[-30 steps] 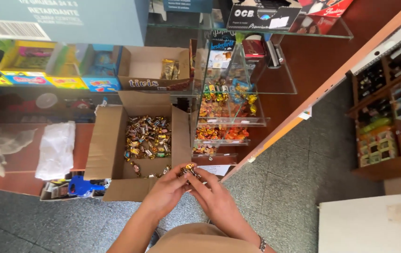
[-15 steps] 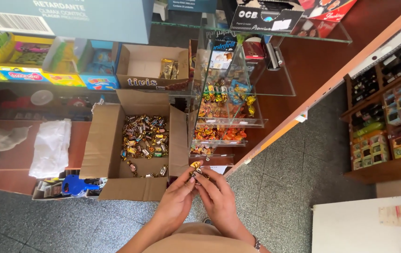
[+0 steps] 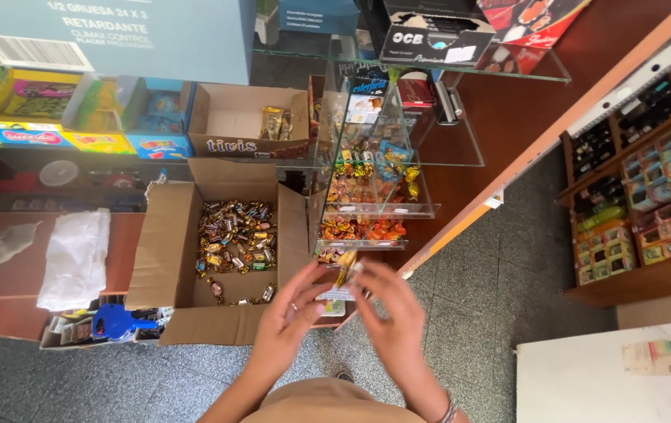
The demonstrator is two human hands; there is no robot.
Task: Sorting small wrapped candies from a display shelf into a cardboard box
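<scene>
Grey tiled floor (image 3: pixel 508 266) runs beneath a shop display of glass shelves and a reddish wooden surface (image 3: pixel 6 301). Between the two hands sits a small gold-wrapped candy (image 3: pixel 345 268), held up at the fingertips just in front of the lowest glass shelf. The left hand (image 3: pixel 292 321) has its fingers spread and slightly curled, its fingertips touching the candy from the left; a ring shows on one finger. The right hand (image 3: pixel 390 317) comes in from the right with fingers spread, its fingertips at the candy's wrapper; whether it truly pinches the wrapper cannot be told through the motion blur. A small white card or label (image 3: pixel 337 296) shows just under the candy between the hands.

Just left of the hands stands an open cardboard box (image 3: pixel 171 258) on the surface, its bottom scattered with wrapped candies (image 3: pixel 233 239) in gold, brown and silver. Beyond the hands, the tiered glass shelf unit (image 3: pixel 374 207) holds more orange and yellow sweets. Behind the box lies a smaller open carton (image 3: pixel 229 125) holding a couple of gold packets. Further left, a white cloth (image 3: pixel 77 258) rests on the surface, with a blue plastic object (image 3: pixel 116 323) near the box's corner.
</scene>
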